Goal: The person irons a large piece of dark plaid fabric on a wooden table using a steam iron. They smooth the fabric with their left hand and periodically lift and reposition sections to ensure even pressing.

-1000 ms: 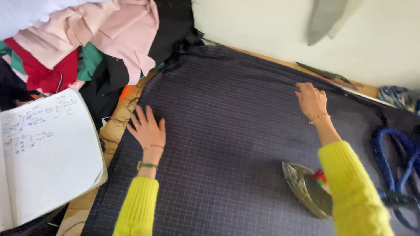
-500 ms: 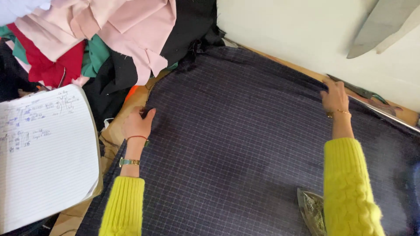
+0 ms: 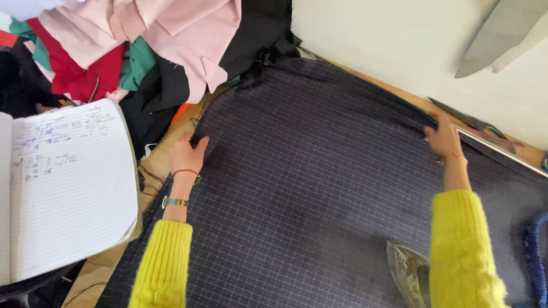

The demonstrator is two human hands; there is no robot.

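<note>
The left hand [image 3: 187, 153] pinches the near edge of the dark navy checked woollen cloth [image 3: 319, 188]; the right hand [image 3: 442, 137] grips its far edge. The cloth looks soft, limp, best held at hems.

Cloth [image 3: 319, 188] lies spread over the worktop [image 3: 165, 142]. Left hand [image 3: 185, 154] on its left edge, right hand [image 3: 444, 140] on its far right edge. Notebook [image 3: 68, 182] lies left of cloth. Fabric pile [image 3: 137, 45] behind notebook. Iron [image 3: 406, 279] sits on cloth, near right arm.
</note>
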